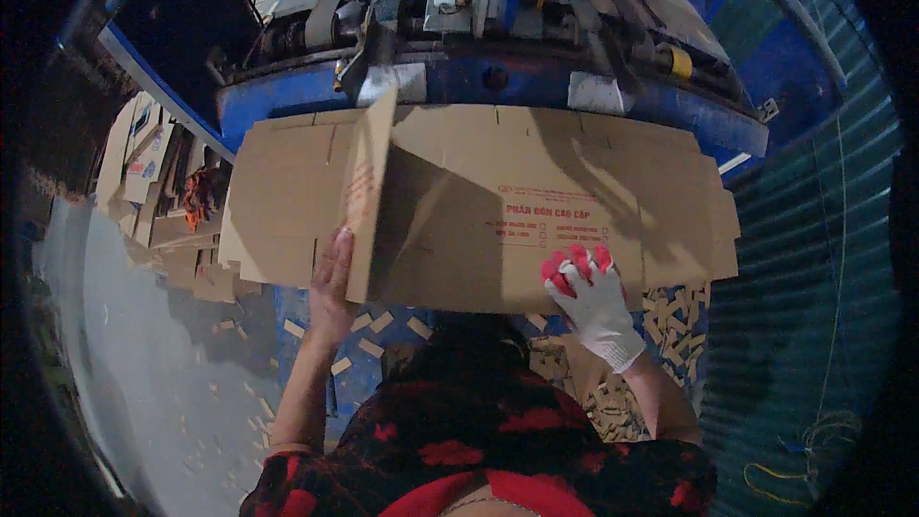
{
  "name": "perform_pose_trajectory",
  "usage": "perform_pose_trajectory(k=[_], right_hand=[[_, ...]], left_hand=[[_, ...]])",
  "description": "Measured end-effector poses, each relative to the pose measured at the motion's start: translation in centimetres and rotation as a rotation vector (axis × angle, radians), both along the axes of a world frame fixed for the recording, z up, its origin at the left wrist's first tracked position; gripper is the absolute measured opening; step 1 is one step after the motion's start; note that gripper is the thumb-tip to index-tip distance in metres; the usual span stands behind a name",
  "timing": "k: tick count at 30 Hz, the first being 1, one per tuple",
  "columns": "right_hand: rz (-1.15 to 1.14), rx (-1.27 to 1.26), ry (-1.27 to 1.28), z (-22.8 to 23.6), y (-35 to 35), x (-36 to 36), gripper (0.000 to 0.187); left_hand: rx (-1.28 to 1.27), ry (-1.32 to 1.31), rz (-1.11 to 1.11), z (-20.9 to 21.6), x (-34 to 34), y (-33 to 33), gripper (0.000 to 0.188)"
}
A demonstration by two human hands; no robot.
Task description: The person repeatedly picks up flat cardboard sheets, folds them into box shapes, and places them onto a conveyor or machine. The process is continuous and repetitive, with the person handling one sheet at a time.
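Note:
A flat brown cardboard box blank (450,249) with red printing lies in front of me. Its left part, a folded panel (371,191), stands up almost on edge and casts a shadow across the sheet. My left hand (332,282), bare, grips this raised panel at its near lower end, fingers along the outer face; the thumb is hidden. On the right, my right hand (593,306) wears a white knitted glove with red fingertips. Its fingers are apart and rest on the blank near the front edge, below the printing.
A blue machine (459,77) with rollers and metal guides stands along the blank's far edge. Stacked cardboard (144,172) lies at the left, with an orange-red bundle (199,199) on it. Cardboard scraps (622,402) litter the floor. A green corrugated wall (814,278) closes the right side.

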State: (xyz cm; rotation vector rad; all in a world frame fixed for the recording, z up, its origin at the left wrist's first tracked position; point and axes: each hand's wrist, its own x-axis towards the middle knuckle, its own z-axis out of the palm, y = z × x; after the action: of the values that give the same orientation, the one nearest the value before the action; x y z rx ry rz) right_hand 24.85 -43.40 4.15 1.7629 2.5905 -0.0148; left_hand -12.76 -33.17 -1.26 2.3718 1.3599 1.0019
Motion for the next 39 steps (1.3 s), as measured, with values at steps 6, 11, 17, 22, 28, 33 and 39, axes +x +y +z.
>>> perform_pose_trajectory(k=[6,11,17,22,28,33,39], right_hand=[[0.09,0.144,-0.137,1.3,4.1,2.0,0.064],[0.041,0.093,-0.001,4.0,7.8,3.4,0.058],[0.077,0.179,-0.207,4.0,9.2,4.4,0.048],[0.095,0.332,-0.087,0.5,13.5,6.0,0.052],[0.149,0.428,-0.027,-3.1,19.8,8.9,0.051],[0.045,0.411,-0.143,-3.2,28.9,10.0,0.054],[-0.185,0.429,-0.172,-1.1,37.2,10.0,0.052]], left_hand=[[0.096,0.108,-0.07,3.3,2.6,5.1,0.069],[0.154,0.093,-0.047,5.0,4.3,9.8,0.065],[0.176,0.047,-0.074,4.9,4.4,11.7,0.071],[0.242,0.097,-0.072,3.6,4.9,14.7,0.06],[0.192,0.051,-0.087,0.7,7.0,20.2,0.051],[0.265,0.08,-0.086,0.5,9.3,29.1,0.063],[0.008,0.182,0.177,0.8,14.7,35.7,0.051]])
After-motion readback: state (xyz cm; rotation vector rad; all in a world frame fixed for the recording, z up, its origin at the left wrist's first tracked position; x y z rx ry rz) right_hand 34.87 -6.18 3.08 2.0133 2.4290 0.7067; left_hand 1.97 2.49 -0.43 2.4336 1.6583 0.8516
